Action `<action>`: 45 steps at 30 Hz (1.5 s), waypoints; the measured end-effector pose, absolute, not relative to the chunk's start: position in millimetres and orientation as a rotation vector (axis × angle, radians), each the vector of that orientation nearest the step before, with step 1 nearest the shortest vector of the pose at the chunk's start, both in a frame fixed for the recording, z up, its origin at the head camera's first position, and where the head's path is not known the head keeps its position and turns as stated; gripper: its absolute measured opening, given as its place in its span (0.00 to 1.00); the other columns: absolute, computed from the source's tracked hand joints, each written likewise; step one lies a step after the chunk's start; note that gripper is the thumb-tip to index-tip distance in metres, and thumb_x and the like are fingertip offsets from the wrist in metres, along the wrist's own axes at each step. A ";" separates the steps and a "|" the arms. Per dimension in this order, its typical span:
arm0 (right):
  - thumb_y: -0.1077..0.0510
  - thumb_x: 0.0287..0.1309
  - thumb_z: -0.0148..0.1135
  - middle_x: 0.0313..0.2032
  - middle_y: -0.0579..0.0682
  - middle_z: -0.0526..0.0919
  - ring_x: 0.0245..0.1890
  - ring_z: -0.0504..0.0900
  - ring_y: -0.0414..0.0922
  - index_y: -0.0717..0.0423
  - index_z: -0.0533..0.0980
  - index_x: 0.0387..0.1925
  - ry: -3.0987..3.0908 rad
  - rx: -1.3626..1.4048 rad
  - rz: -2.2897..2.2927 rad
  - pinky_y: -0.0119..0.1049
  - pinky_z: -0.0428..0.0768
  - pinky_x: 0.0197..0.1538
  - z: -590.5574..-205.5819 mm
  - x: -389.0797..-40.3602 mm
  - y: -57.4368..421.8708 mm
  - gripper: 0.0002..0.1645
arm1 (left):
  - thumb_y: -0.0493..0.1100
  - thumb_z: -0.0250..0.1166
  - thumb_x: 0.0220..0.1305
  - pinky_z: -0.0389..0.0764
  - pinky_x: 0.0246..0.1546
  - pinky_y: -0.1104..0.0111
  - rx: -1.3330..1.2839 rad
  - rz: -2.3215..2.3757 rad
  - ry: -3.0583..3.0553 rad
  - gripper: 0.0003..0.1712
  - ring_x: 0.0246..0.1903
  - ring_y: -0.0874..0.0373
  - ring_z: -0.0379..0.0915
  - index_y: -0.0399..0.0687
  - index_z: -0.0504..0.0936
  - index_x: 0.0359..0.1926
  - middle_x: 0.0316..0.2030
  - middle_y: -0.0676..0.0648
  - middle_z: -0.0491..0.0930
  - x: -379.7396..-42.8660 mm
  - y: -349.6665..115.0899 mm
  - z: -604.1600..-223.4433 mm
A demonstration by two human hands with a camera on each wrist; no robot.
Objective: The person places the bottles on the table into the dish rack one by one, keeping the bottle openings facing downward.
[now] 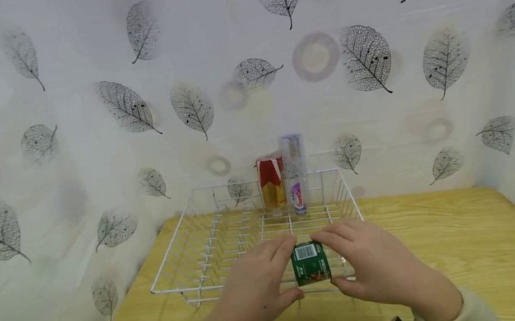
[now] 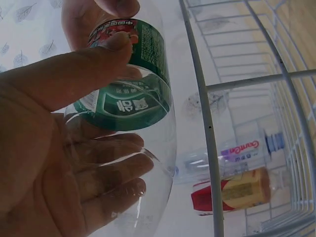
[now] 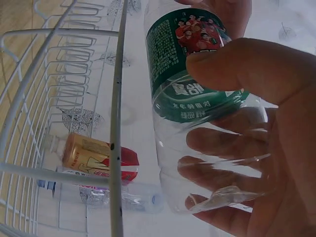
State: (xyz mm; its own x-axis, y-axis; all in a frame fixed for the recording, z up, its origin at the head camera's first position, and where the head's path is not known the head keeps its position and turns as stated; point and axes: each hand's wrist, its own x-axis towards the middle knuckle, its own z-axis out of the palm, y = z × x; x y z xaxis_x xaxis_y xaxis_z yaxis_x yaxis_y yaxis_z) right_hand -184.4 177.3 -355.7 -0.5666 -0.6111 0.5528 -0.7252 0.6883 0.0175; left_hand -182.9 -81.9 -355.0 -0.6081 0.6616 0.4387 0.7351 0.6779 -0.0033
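A clear plastic bottle with a green label (image 1: 312,272) lies sideways between both hands, above the front part of a white wire basket (image 1: 187,290). The left hand (image 1: 254,280) grips one end of it, and the right hand (image 1: 382,262) the other. In the left wrist view, that thumb presses the label (image 2: 143,103) while the fingers wrap behind the clear body. The right wrist view shows the right thumb on the label (image 3: 165,54) too, with fingers behind the bottle.
At the basket's back stand two bottles, cap end down: one with a red and gold label (image 1: 271,183), one clear with a purple and white label (image 1: 297,196). Wood-grain table (image 1: 445,242) lies under the basket. A leaf-print curtain (image 1: 225,29) surrounds the back and sides.
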 end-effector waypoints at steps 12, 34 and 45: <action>0.46 0.35 0.81 0.54 0.43 0.81 0.52 0.79 0.44 0.49 0.78 0.60 -2.359 1.010 0.280 0.45 0.82 0.51 -359.2 -182.5 173.1 0.45 | 0.62 0.77 0.53 0.83 0.50 0.61 -1.069 -0.193 -2.543 0.45 0.54 0.56 0.79 0.46 0.73 0.67 0.57 0.50 0.80 -180.7 -79.4 -355.1; 0.53 0.46 0.82 0.66 0.44 0.73 0.63 0.75 0.45 0.48 0.61 0.76 -2.307 0.999 0.918 0.40 0.77 0.61 -334.4 -172.4 203.7 0.58 | 0.59 0.77 0.55 0.83 0.48 0.61 -1.034 -0.759 -2.668 0.43 0.50 0.61 0.79 0.51 0.73 0.69 0.57 0.54 0.80 -181.5 -82.9 -348.0; 0.70 0.53 0.72 0.73 0.54 0.65 0.72 0.65 0.46 0.50 0.52 0.80 -2.187 1.065 1.395 0.31 0.65 0.69 -331.2 -175.9 210.9 0.58 | 0.59 0.73 0.59 0.77 0.58 0.58 -1.102 -1.375 -2.631 0.43 0.54 0.61 0.78 0.56 0.68 0.72 0.56 0.59 0.79 -187.1 -82.8 -353.0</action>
